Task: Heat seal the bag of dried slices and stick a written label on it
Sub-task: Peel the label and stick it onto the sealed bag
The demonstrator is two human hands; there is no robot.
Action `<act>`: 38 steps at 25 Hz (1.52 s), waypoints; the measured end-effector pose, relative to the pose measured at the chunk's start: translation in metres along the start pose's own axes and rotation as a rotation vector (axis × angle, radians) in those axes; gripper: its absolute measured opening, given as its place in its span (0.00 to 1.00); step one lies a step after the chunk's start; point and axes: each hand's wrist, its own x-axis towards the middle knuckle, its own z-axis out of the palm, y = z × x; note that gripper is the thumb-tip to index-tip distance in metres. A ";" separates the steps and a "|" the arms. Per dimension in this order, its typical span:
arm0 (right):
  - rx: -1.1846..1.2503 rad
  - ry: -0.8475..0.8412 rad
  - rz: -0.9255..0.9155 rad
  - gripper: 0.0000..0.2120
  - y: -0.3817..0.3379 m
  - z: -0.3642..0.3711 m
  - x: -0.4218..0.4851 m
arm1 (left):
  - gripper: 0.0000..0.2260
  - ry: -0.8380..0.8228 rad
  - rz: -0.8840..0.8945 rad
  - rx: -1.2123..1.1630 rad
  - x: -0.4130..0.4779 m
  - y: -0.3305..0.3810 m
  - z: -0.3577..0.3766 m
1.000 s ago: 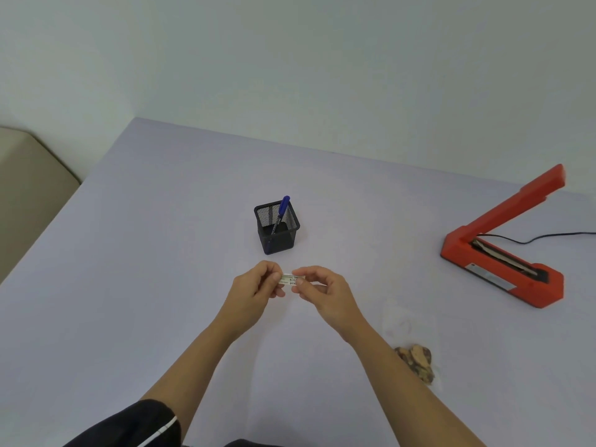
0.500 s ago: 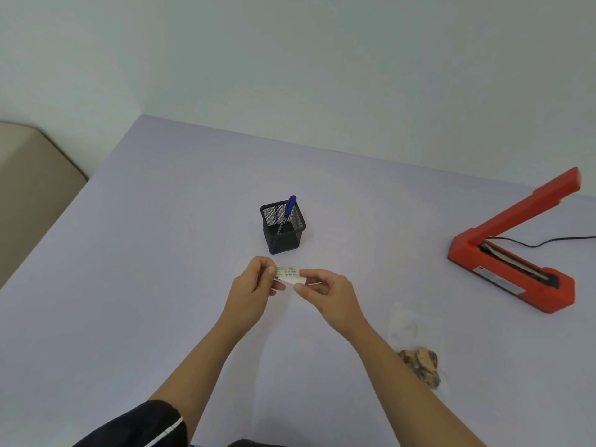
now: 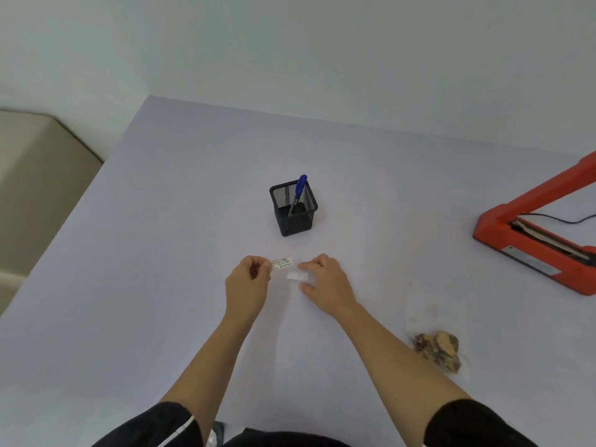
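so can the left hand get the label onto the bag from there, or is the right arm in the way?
Probably not directly. The left hand pinches the written label, but the bag lies beyond the right forearm, which crosses the straight path. The right hand at the white backing strip would need to move first.

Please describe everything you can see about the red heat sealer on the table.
The heat sealer is a red machine, plastic by its look, at the right edge of the purple table, partly cut off by the picture. Its long pressing arm is raised at a slant, so it stands open. The base shows a dark sealing strip along the top and a grey plate on its side. A thin black cable runs from behind it to the right. Nothing lies between arm and base, and neither hand touches it.
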 end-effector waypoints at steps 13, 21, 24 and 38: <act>0.203 0.321 0.299 0.11 0.153 -0.105 -0.104 | 0.05 -0.374 0.108 0.088 -0.063 0.041 0.168; 0.311 0.225 0.326 0.13 0.213 -0.117 -0.133 | 0.04 -0.498 0.153 0.305 -0.094 0.040 0.243; 0.345 0.250 0.306 0.13 0.219 -0.113 -0.132 | 0.04 -0.480 0.169 0.398 -0.097 0.031 0.254; 0.436 0.341 0.305 0.12 0.222 -0.102 -0.128 | 0.05 -0.410 0.294 0.487 -0.103 0.022 0.260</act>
